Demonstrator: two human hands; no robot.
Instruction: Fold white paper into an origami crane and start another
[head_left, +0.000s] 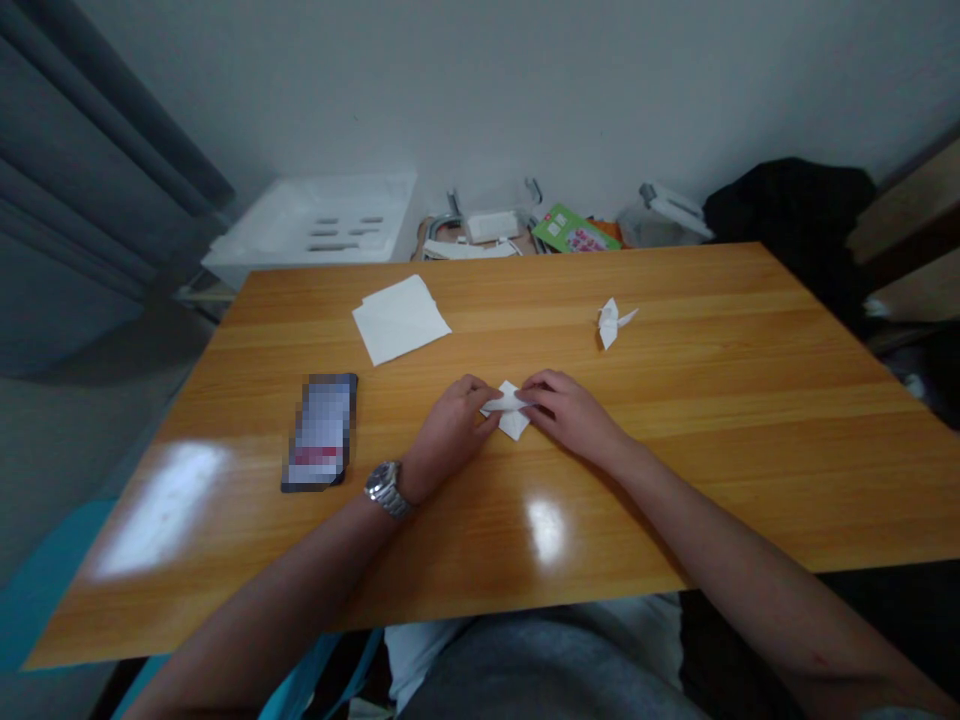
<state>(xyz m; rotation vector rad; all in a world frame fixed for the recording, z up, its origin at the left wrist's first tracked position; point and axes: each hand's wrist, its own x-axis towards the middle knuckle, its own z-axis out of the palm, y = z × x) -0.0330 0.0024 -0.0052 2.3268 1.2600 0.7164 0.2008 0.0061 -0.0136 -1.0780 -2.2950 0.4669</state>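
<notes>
Our wooden table (pixel 465 545) today: a folded white paper square (pixel 514 425) sits mid-table, with our left hand (pixel 450 430) and right hand (pixel 574 415) on it, fingers together, pinching it. A paper crane (pixel 610 323) sits farther up.

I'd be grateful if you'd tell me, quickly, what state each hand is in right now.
Left hand: closed, pinching the folded white paper.
Right hand: closed, pinching the same paper.
</notes>
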